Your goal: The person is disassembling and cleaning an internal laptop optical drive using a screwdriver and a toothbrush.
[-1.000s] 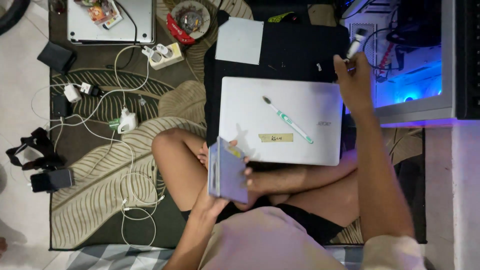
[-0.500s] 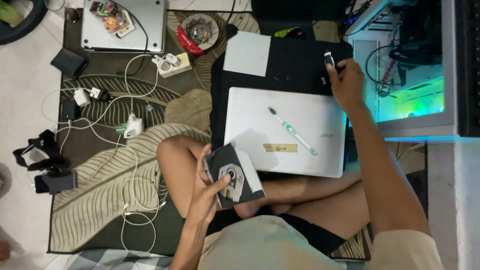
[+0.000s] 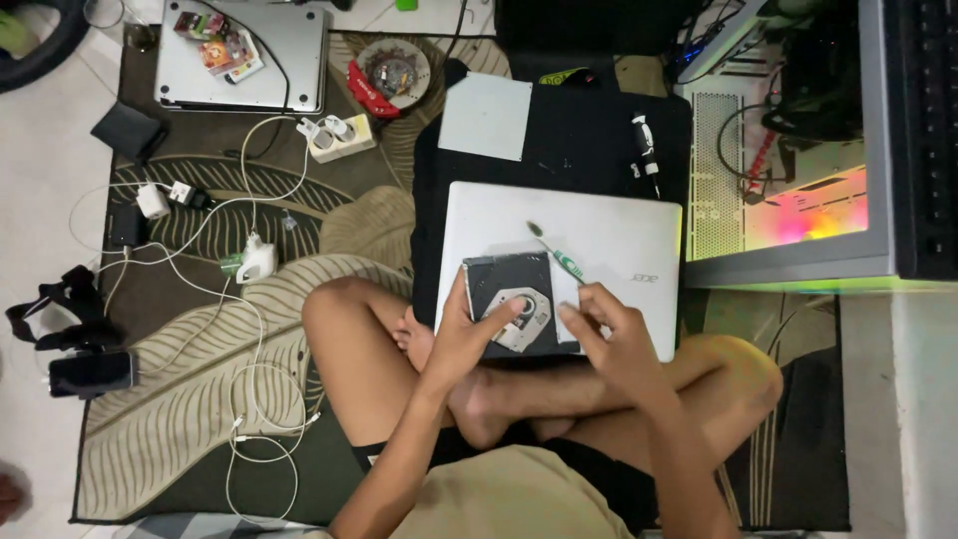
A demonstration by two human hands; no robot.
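Note:
I sit cross-legged with a closed silver laptop (image 3: pixel 609 225) in front of my knees. My left hand (image 3: pixel 461 337) holds a dark, flat optical drive (image 3: pixel 507 287) over the laptop's near edge, thumb resting on its metal hub. My right hand (image 3: pixel 611 331) grips the drive's right side with its fingertips. A green and white toothbrush (image 3: pixel 561 258) lies on the laptop lid just beyond the drive. A black and white screwdriver (image 3: pixel 647 145) lies on the black mat (image 3: pixel 589 135) behind the laptop, out of both hands.
A white square panel (image 3: pixel 486 115) lies on the mat. To the right stands a lit computer case (image 3: pixel 788 205). On the leaf-patterned rug (image 3: pixel 180 419) to the left are a second laptop (image 3: pixel 239 70), a power strip (image 3: pixel 334 140), white cables (image 3: pixel 249 399) and chargers, and a round dish (image 3: pixel 391 72).
My right hand left the screwdriver on the mat and came back to the drive. My left hand lifted the drive from my lap onto the laptop's near edge.

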